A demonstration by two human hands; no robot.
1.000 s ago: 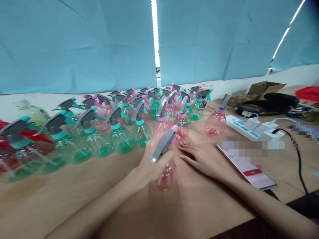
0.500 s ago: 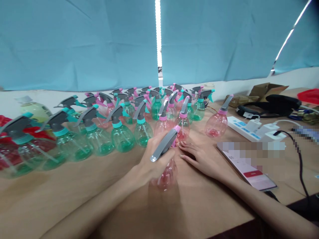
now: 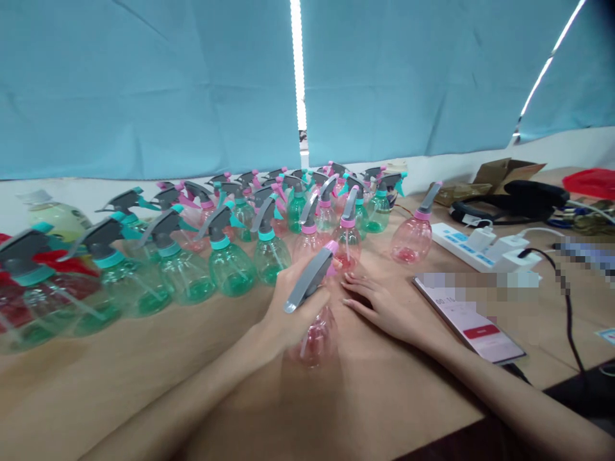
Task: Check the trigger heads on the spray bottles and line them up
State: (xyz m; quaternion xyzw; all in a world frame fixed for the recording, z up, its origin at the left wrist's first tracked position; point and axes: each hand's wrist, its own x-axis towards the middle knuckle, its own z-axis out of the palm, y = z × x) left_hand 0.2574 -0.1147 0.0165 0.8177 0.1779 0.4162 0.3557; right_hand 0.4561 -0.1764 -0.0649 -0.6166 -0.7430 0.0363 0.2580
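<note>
My left hand (image 3: pixel 293 314) is wrapped round the neck of a pink spray bottle (image 3: pixel 314 342) with a grey and pink trigger head. The bottle looks upright, with some pink liquid in its lower part, and my fingers partly cover its neck and trigger. My right hand (image 3: pixel 377 304) lies flat on the table just right of that bottle, fingers stretched out, holding nothing. Beyond my hands stand more pink bottles, one of them (image 3: pixel 346 246) close past my fingertips. Another pink spray bottle (image 3: pixel 412 237) stands apart on the right.
A row of green spray bottles (image 3: pixel 234 269) runs along the left, with several more behind. On the right are a phone (image 3: pixel 473 323), a white power strip (image 3: pixel 461 246) with plugs, black headgear (image 3: pixel 516 202) and a cardboard box (image 3: pixel 509 173). A blue curtain (image 3: pixel 192 83) hangs behind.
The whole view has shifted slightly, so things appear a little farther left. My left hand keeps its hold on the spray bottle, and my right hand stays flat on the table.
</note>
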